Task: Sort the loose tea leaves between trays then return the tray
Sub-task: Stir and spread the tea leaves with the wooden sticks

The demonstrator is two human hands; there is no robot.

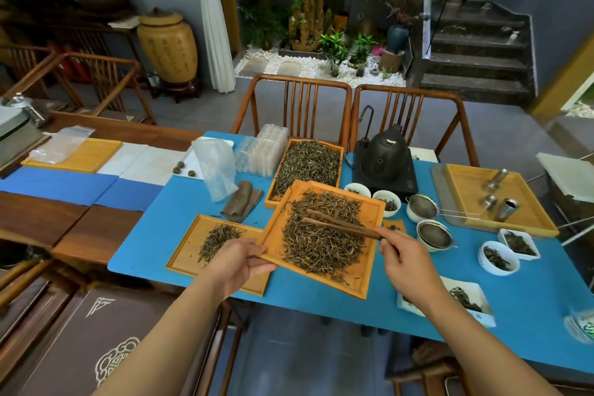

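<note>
My left hand [238,262] grips the left corner of a wooden tray [363,280] heaped with loose tea leaves [321,241], holding it tilted above the blue table. Its far corner overlaps a second full tray [336,149] further back. My right hand [406,262] holds dark wooden tongs [340,223], whose tips rest over the leaf heap. A third tray [186,254] lies flat at the left, with a small pile of leaves [218,238]; the held tray partly covers its right side.
A black kettle on its base [384,161] stands behind the trays. White bowls [387,202], two strainers [434,235] and a tray of metal tools [495,199] sit to the right. A brown cloth [241,201], a plastic bag [217,167] and clear boxes [263,151] lie to the left.
</note>
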